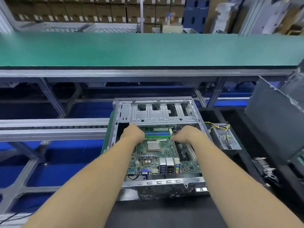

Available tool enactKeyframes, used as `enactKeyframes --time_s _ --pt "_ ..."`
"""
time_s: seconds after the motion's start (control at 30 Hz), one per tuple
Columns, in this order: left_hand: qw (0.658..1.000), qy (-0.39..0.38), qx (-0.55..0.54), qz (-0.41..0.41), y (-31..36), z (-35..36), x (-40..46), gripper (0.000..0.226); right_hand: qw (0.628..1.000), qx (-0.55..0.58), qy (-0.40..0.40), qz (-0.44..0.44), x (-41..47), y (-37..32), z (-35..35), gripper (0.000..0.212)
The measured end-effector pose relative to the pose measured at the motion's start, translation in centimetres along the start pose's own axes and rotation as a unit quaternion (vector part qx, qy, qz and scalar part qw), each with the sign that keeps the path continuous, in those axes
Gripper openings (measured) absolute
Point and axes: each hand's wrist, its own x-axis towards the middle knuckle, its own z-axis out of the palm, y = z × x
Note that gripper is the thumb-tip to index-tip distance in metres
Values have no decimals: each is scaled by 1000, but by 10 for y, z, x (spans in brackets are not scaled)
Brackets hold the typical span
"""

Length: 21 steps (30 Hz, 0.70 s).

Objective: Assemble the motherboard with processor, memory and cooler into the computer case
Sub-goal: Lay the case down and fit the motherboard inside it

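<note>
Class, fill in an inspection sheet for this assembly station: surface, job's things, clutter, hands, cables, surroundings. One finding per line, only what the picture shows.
Surface: dark bench under the case; green conveyor belt beyond.
Job's things: open computer case holds the motherboard; processor seated, no cooler on it; memory stick at the far edge.
Clutter: metal bracket part at right.
Hands: left hand and right hand at the memory stick's two ends; grip cannot be told.
Cables: yellow and black wires on the power supply beside the case.
Surroundings: stacked cardboard boxes behind.
</note>
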Motion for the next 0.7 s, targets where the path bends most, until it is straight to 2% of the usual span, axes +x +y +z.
enactKeyframes --time_s 0.1,0.27,0.4,0.63,0.7 --pt "1000 2 -2 -3 1 8 6 29 1000 11 3 22 14 4 20 68" --pt "1000 0 12 17 2 24 11 21 995 72 33 60 33 18 41 62" --pt "1000 -11 -6 16 1 41 14 14 990 81 35 107 45 20 48 66" --pt "998 -55 -39 -12 -15 61 21 46 990 50 26 126 55 24 65 68" --pt "998 -49 -29 -13 -19 69 21 49 991 46 19 123 56 26 67 68"
